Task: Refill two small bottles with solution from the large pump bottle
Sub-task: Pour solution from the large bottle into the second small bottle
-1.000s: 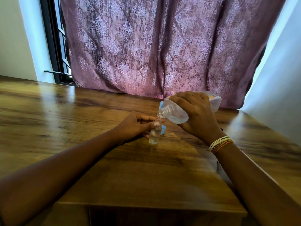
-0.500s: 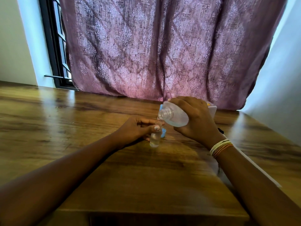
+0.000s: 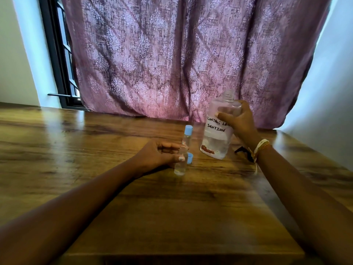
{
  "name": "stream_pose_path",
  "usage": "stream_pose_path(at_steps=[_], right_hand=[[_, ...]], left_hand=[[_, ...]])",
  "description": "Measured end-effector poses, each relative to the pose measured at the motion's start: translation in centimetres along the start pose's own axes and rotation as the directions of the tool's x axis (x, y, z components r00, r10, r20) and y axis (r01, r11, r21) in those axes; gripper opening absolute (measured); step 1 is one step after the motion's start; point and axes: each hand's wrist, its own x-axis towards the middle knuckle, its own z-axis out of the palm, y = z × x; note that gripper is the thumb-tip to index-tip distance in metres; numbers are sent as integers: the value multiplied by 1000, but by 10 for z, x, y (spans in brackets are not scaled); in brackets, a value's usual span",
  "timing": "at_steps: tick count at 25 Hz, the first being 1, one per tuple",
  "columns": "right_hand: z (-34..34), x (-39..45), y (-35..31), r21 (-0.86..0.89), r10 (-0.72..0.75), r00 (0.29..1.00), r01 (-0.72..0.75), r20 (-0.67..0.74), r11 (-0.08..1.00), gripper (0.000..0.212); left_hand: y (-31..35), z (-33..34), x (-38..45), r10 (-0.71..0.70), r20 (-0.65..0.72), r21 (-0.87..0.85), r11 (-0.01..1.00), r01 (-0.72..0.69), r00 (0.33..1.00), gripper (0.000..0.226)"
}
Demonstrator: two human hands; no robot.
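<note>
My left hand (image 3: 158, 153) holds a small clear open bottle (image 3: 180, 165) upright on the wooden table (image 3: 95, 159), thumb and fingers round it. Its blue cap (image 3: 190, 158) lies just behind it. A second small bottle with a blue cap (image 3: 187, 135) stands farther back. My right hand (image 3: 237, 121) grips the large clear bottle (image 3: 217, 136), labelled "contact lens solution", upright to the right with its neck open and its base at the table.
A dark object (image 3: 243, 151) lies on the table behind my right wrist. A purple patterned curtain (image 3: 181, 54) hangs along the table's far edge, with a window frame (image 3: 57, 64) at the left and a wall at the right.
My right hand has tipped the large bottle back from pouring over the small bottle to upright and moved it to the right. My left hand has stayed on the small bottle.
</note>
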Motion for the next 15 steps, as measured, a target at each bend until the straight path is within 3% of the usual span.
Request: stream_pose_path(at_steps=[4, 11, 12, 14, 15], right_hand=[[5, 15, 16, 59, 47, 999, -45, -25, 997, 60], [9, -6, 19, 36, 52, 993, -48, -106, 998, 85], [11, -15, 19, -11, 28, 979, -31, -202, 999, 85], [19, -37, 18, -168, -149, 908, 89, -391, 982, 63], [24, -47, 15, -246, -257, 891, 172, -373, 954, 48]], left_hand=[[3, 0, -1, -13, -13, 130, 991, 14, 1000, 36], [5, 1, -4, 6, -37, 159, 987, 0, 999, 31], [5, 0, -4, 11, -48, 167, 986, -3, 999, 31], [6, -1, -4, 28, -62, 193, 981, -16, 998, 31], [6, -3, -4, 40, -66, 209, 978, -26, 997, 32]])
